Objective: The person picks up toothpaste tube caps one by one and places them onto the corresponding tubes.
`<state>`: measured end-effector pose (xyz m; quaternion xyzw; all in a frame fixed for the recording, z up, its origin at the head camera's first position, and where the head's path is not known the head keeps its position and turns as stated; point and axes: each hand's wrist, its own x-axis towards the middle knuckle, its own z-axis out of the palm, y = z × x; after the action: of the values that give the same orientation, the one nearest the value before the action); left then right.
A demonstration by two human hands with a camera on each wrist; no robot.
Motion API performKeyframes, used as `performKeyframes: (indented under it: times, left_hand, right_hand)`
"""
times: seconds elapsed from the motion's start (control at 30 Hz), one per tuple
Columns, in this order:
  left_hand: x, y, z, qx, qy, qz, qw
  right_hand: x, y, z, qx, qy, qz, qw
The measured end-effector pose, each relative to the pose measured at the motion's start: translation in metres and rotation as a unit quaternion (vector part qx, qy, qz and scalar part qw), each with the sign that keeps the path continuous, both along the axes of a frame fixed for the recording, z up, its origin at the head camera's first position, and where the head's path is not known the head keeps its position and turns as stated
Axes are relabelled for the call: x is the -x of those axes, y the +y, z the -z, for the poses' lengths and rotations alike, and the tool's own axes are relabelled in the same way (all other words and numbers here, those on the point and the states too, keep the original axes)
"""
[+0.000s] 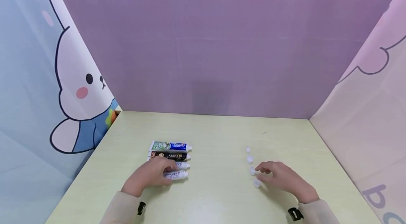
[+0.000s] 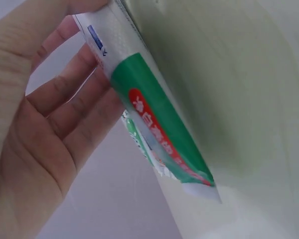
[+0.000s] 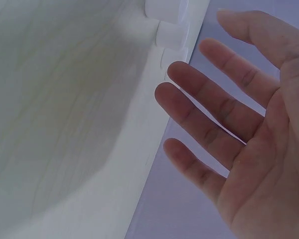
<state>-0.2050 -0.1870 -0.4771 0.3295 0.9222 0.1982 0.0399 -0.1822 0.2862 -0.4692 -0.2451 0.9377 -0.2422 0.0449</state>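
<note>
Four toothpaste tubes lie side by side at the left, caps pointing right: a green-and-blue tube [image 1: 170,146], a black tube [image 1: 171,156] and two white ones. My left hand [image 1: 155,173] reaches over the two white tubes, pinching the nearest toothpaste tube [image 1: 177,175] with the thumb on its near side. That tube shows a green band and red label [image 2: 159,119] in the left wrist view. My right hand [image 1: 282,176] hovers beside a column of small white caps, fingers relaxed and apart, holding nothing. Its fingertips come close to the third cap [image 1: 252,170] and nearest cap [image 1: 256,183].
Farther up the cap column are a small cap [image 1: 248,150] and a wider cap [image 1: 250,159]. A pale wooden table [image 1: 219,139] spans between the tubes and caps. A purple backdrop [image 1: 209,58] rises at the back, with printed cloths on both sides.
</note>
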Motion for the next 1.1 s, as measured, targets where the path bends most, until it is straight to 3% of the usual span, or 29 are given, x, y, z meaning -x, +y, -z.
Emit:
performKeyframes:
  times: [0.37,0.77,1.1]
  left_hand:
    - [0.005,0.011,-0.007,-0.011,0.031,0.012,0.9994]
    - [0.012,0.027,-0.003,-0.028,0.055,0.029,0.9976]
    - [0.015,0.047,-0.004,-0.055,0.035,0.040,0.9970]
  right_hand:
    - [-0.001,-0.001,0.001,0.012,0.006,-0.020,0.9997]
    - [0.000,-0.002,0.005,0.021,-0.016,-0.035,0.9991]
    - [0.001,-0.005,0.009,0.028,-0.034,-0.049,0.9978]
